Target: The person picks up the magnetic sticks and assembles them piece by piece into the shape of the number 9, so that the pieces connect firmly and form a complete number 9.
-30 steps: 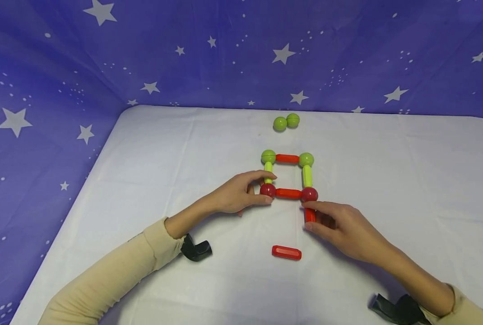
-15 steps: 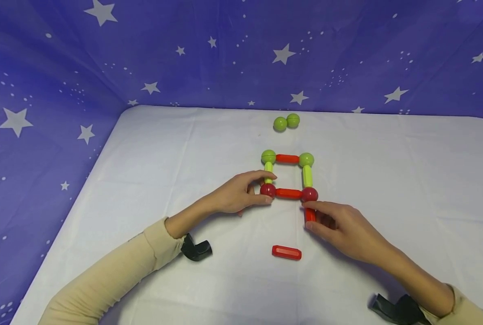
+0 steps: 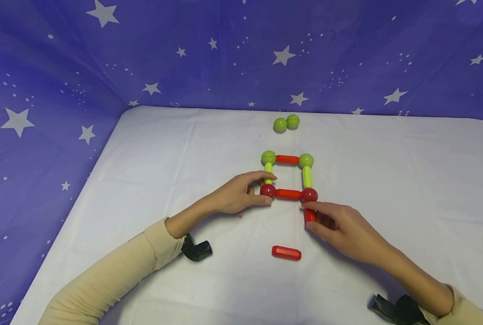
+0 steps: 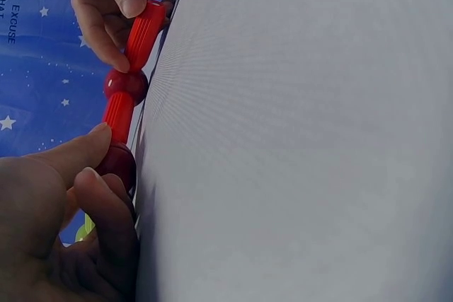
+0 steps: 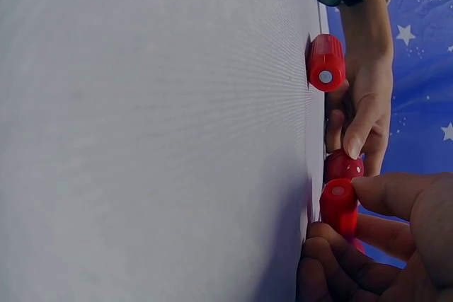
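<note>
A square of magnetic building pieces lies on the white cloth. Its far corners are a left green ball (image 3: 268,157) and a right green ball (image 3: 306,160). Its near corners are a left dark red ball (image 3: 267,190) and a right dark red ball (image 3: 309,195). My left hand (image 3: 236,193) pinches the left dark red ball between thumb and fingers. My right hand (image 3: 347,230) pinches a red magnetic rod (image 5: 340,211) that reaches from the right dark red ball toward me. Green rods (image 3: 307,177) and red rods (image 3: 288,194) form the square's sides.
A loose red rod (image 3: 286,253) lies nearer to me, between the forearms. Two green balls (image 3: 280,125) sit together beyond the square. A blue star-patterned sheet (image 3: 225,67) rises behind the white-covered table (image 3: 164,149). Black straps (image 3: 197,249) hang at the wrists.
</note>
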A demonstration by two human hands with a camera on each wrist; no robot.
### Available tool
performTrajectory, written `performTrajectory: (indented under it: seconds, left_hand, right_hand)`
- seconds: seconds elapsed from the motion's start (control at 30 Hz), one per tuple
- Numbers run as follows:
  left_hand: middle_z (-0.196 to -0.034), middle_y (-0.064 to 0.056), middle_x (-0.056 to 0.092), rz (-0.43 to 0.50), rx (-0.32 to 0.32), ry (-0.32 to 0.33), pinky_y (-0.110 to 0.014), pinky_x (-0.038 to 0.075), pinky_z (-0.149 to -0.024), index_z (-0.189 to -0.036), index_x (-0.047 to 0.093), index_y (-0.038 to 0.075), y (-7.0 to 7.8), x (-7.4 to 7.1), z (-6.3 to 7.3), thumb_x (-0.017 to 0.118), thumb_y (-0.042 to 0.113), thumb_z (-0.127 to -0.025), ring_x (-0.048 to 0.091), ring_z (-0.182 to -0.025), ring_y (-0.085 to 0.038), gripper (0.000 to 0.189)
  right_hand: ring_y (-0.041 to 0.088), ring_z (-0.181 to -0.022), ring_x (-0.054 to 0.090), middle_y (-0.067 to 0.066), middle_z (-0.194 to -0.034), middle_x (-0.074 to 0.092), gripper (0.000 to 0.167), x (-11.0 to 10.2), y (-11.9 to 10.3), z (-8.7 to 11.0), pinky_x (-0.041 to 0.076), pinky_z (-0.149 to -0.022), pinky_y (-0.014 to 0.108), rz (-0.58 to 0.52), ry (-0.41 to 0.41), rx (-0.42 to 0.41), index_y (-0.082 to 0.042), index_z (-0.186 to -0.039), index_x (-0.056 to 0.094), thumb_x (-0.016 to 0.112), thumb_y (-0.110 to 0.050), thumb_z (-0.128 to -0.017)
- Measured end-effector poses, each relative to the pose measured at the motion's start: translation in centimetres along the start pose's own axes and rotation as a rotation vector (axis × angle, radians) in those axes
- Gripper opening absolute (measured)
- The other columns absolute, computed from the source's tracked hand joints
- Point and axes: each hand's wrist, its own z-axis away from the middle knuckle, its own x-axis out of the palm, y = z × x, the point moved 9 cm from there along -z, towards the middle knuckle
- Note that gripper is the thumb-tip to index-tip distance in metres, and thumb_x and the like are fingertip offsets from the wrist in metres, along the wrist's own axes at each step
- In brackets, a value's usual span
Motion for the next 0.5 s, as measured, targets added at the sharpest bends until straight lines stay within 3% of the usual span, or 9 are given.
performTrajectory:
  seconds: [0.33, 0.5]
  left_hand:
    - [-0.117, -0.001, 0.056, 0.010, -0.019, -0.004, -0.029, 0.044, -0.054, -0.139, 0.054, 0.018, 0.0, 0.0, 0.2, 0.074, 0.024, -0.091, 0.050, -0.050, -0.019, 0.053]
    - [-0.117, -0.001, 0.056, 0.001, -0.010, -0.008, -0.029, 0.044, -0.057, -0.140, 0.053, 0.017, 0.2, 0.0, 0.1, 0.074, 0.024, -0.091, 0.050, -0.053, -0.018, 0.054]
  right_hand:
    - [0.013, -0.070, 0.053, -0.009, -0.078, 0.056, 0.045, 0.0, 0.0, 0.0, 0.047, -0.059, 0.024, 0.006, 0.006, -0.004, -0.011, -0.128, 0.065, 0.078, -0.017, -0.086]
    - [0.012, -0.072, 0.055, -0.009, -0.083, 0.061, 0.043, -1.7, 0.0, 0.1, 0.049, -0.062, 0.025, 0.006, 0.039, -0.033, -0.009, -0.128, 0.065, 0.076, -0.014, -0.087]
